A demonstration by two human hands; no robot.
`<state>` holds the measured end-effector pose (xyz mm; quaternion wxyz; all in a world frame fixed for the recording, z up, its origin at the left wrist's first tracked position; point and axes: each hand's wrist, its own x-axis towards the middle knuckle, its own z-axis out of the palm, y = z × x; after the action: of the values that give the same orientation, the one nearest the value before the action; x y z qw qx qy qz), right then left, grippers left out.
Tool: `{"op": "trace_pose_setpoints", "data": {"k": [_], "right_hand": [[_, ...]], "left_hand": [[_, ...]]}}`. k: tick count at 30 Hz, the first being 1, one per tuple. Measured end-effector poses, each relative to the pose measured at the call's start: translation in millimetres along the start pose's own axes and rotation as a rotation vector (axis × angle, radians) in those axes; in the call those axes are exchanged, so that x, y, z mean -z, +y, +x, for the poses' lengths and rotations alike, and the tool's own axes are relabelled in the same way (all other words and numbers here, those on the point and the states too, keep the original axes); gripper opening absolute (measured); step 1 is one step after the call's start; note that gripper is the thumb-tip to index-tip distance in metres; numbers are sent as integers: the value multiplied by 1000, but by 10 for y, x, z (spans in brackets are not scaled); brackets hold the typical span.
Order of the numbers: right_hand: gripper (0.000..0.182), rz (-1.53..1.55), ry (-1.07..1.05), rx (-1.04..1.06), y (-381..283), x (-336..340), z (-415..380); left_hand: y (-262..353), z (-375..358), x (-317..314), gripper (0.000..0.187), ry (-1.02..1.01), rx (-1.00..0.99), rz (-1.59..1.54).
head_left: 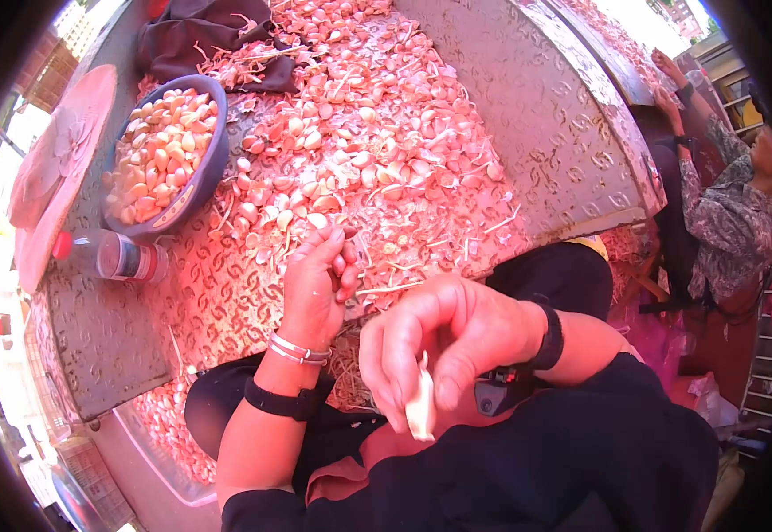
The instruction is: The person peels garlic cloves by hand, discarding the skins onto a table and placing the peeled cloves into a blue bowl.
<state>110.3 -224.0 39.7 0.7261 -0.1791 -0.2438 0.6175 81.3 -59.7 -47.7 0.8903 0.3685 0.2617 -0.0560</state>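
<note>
Head camera: a pale garlic clove (420, 410) is pinched between the thumb and bent fingers of the right hand (470, 330), clear of the table (102, 341). The left hand (309, 288) is half curled by the near side of the garlic heap (386, 168); whether it grips anything cannot be told. Sound handling calls for light, even pressure on the clove's sides, guarding against slips and bruising. Fingers mask part of the clove. The second person (732, 217) is partly lost in the lens's dark border.
</note>
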Motion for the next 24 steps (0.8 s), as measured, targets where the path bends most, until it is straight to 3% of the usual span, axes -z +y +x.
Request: {"op": "trace_pose_setpoints", "data": {"k": [2, 5, 7, 11, 14, 16, 18, 19, 20, 22, 23, 24], "right_hand": [[24, -93, -321, 156, -15, -319, 63], [18, 58, -340, 152, -6, -645, 37], [22, 94, -370, 273, 55, -698, 39], [19, 46, -330, 259, -44, -751, 29], [19, -56, -323, 406, 0, -711, 40], [9, -26, -240, 369, 13, -687, 14], [23, -92, -115, 34, -91, -570, -110], [23, -177, 176, -16, -135, -434, -73], [24, -264, 478, -64, -160, -282, -23], [27, -847, 544, 45, -45, 81, 40], [31, -1015, 614, 140, -54, 292, -4], [35, -1183, 681, 236, -112, 511, -35]], "left_hand": [[-27, -14, -5, 20, -43, 26, -22], [-19, -36, -45, 23, -29, 70, 20], [-22, -58, -52, 26, -32, 81, 55], [-26, -92, -36, 26, -115, 105, 49], [-18, -136, -95, 25, -103, 154, 7], [-10, -160, -92, 27, -145, 138, -9], [25, -177, -94, 30, -194, 158, -67], [34, -194, -113, 33, -245, 185, -126], [71, -258, -326, 39, 7, 248, -197], [118, -300, -522, 42, 172, 254, -299], [36, -214, -167, 41, -218, 277, -327], [-12, -137, -66, 41, -224, 282, -330]]}}
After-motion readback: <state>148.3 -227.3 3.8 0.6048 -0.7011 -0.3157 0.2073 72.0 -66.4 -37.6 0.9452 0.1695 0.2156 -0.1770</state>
